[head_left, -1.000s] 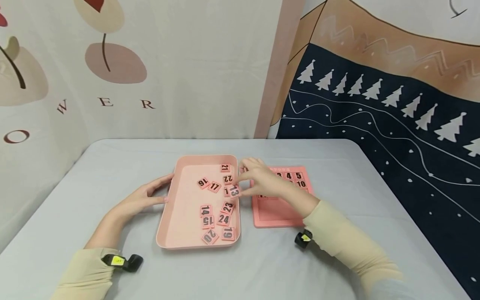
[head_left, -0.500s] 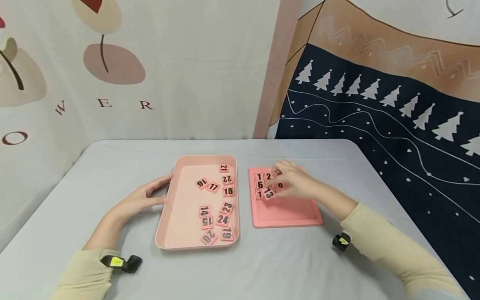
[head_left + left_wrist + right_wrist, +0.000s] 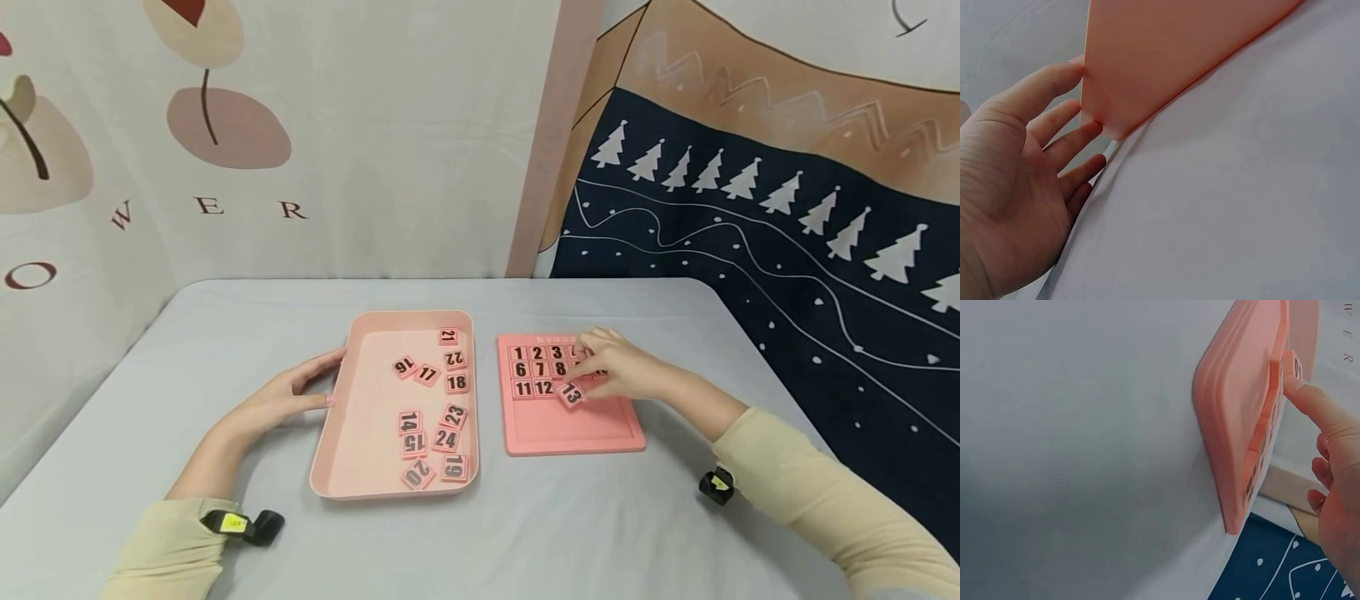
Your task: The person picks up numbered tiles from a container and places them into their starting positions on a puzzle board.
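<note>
Tile 13 [image 3: 571, 394]: it is at the tips of the right thumb and finger, turned at an angle, just beside tile 12 [image 3: 544, 388].
Right hand [image 3: 622, 369]: thumb and finger pinch tile 13, over the number board [image 3: 573, 429].
Left hand [image 3: 281, 395]: the fingers are relaxed and grasp nothing; they touch the outer wall of the tray [image 3: 360, 450].
Loose tiles [image 3: 427, 374]: they lie in the tray, to the right of the left fingers and apart from them.
Under right fingers: some numbers in the two upper rows are covered, and 4 shows only partly. Whether tile 13 touches the board, I cannot tell.
Cut off: the right wrist view loses part of the hand at its right edge; the left wrist view loses the tray at its top.
Right wrist view: here tile 13 stands out above the row, its number hard to read, with three bent fingertips away from it.
Left wrist view: only here the left fingertips appear one below another along the wall.
</note>
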A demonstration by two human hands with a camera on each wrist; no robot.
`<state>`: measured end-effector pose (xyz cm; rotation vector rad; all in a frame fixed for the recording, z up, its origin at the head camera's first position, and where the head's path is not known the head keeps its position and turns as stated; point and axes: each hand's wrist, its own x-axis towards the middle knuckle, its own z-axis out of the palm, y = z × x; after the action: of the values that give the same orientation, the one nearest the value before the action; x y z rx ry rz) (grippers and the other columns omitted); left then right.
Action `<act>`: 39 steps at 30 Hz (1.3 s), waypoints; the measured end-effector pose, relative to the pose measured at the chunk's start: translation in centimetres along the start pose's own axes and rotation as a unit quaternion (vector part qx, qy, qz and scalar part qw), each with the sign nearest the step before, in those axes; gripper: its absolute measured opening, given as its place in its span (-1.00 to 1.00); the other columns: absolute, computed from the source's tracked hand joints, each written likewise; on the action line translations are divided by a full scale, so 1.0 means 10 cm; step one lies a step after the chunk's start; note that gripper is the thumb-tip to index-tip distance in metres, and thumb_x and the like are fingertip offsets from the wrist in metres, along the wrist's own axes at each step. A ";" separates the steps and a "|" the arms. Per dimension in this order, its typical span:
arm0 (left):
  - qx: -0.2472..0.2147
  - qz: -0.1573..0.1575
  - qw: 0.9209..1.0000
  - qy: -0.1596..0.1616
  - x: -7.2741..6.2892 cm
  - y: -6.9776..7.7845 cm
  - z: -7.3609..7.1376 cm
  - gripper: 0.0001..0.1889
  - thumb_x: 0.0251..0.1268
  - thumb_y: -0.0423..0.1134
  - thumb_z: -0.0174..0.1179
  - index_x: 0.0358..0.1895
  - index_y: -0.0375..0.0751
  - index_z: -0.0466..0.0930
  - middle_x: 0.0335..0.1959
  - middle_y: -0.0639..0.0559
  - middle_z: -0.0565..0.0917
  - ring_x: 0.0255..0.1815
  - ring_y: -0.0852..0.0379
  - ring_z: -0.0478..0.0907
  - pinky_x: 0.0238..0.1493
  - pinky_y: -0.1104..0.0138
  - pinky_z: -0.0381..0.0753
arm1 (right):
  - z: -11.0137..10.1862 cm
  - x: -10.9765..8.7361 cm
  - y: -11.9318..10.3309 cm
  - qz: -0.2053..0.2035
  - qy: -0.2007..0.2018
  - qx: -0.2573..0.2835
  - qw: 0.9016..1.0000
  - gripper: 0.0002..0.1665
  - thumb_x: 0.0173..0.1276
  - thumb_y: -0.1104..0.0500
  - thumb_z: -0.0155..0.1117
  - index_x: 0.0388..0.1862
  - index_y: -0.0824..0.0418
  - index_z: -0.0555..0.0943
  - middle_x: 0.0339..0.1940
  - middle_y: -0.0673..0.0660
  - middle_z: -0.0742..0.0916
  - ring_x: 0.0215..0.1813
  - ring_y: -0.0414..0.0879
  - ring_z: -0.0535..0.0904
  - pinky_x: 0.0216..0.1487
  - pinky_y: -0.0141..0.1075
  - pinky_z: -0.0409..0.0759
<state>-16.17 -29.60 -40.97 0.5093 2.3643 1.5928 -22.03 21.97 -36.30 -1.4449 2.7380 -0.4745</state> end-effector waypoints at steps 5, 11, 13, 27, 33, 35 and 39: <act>0.004 -0.001 1.000 0.003 0.00 0.01 0.00 -0.27 0.30 -0.29 0.23 0.48 -0.27 0.09 0.48 -0.17 0.13 0.48 -0.11 -0.07 0.20 0.66 0.10 | 0.03 -0.01 0.07 -0.006 -0.002 0.006 1.000 -0.58 -0.06 0.02 0.58 -0.14 0.01 0.77 -0.22 -0.10 0.49 -0.12 -0.15 0.28 -0.01 -0.14 0.28; 0.004 -0.001 1.000 0.000 0.01 0.00 0.00 -0.26 0.30 -0.30 0.23 0.48 -0.27 0.09 0.48 -0.17 0.12 0.48 -0.12 -0.08 0.20 0.66 0.11 | 0.07 0.01 0.14 -0.006 -0.024 -0.005 1.000 -0.58 -0.03 0.01 0.57 -0.11 -0.01 0.77 -0.21 -0.10 0.48 -0.11 -0.14 0.29 -0.02 -0.15 0.28; 0.004 0.000 1.000 0.000 0.01 0.00 0.00 -0.26 0.30 -0.30 0.23 0.48 -0.27 0.09 0.48 -0.17 0.11 0.48 -0.13 -0.08 0.20 0.66 0.11 | 0.07 0.02 0.14 -0.001 -0.030 -0.005 1.000 -0.58 -0.02 0.01 0.56 -0.10 -0.01 0.76 -0.20 -0.10 0.49 -0.10 -0.14 0.30 -0.01 -0.15 0.29; 0.007 -0.002 1.000 0.000 0.01 0.01 0.00 -0.26 0.29 -0.30 0.23 0.47 -0.32 0.08 0.48 -0.21 0.10 0.48 -0.19 -0.10 0.19 0.68 0.09 | 0.11 0.05 0.19 -0.013 -0.020 -0.010 1.000 -0.65 -0.01 0.04 0.52 -0.16 -0.07 0.78 -0.34 -0.13 0.42 -0.22 -0.16 0.25 -0.14 -0.21 0.21; 0.012 -0.002 1.000 0.002 0.01 0.00 -0.01 -0.26 0.29 -0.29 0.24 0.47 -0.31 0.09 0.48 -0.20 0.11 0.48 -0.19 -0.10 0.18 0.68 0.09 | 0.13 0.06 0.20 -0.017 0.012 0.007 1.000 -0.68 -0.03 0.17 0.54 -0.21 -0.04 0.80 -0.35 -0.14 0.43 -0.23 -0.18 0.26 -0.17 -0.22 0.20; 0.012 -0.002 1.000 0.003 0.01 -0.01 0.00 -0.26 0.29 -0.29 0.24 0.47 -0.31 0.09 0.48 -0.19 0.11 0.48 -0.19 -0.09 0.18 0.68 0.09 | 0.14 0.06 0.20 -0.017 0.019 0.010 1.000 -0.67 -0.02 0.19 0.54 -0.21 -0.04 0.80 -0.35 -0.14 0.44 -0.23 -0.18 0.27 -0.17 -0.22 0.21; 0.008 -0.001 1.000 0.003 0.01 -0.02 0.00 -0.26 0.29 -0.29 0.24 0.48 -0.28 0.10 0.48 -0.18 0.12 0.48 -0.16 -0.09 0.19 0.67 0.09 | 0.18 0.08 0.21 -0.015 0.027 0.015 0.999 -0.69 0.00 0.21 0.53 -0.23 -0.06 0.80 -0.36 -0.13 0.45 -0.23 -0.16 0.29 -0.14 -0.21 0.22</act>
<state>-16.33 -29.65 -41.12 0.5057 2.3823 1.5774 -23.96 21.98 -38.48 -1.4909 2.7407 -0.5629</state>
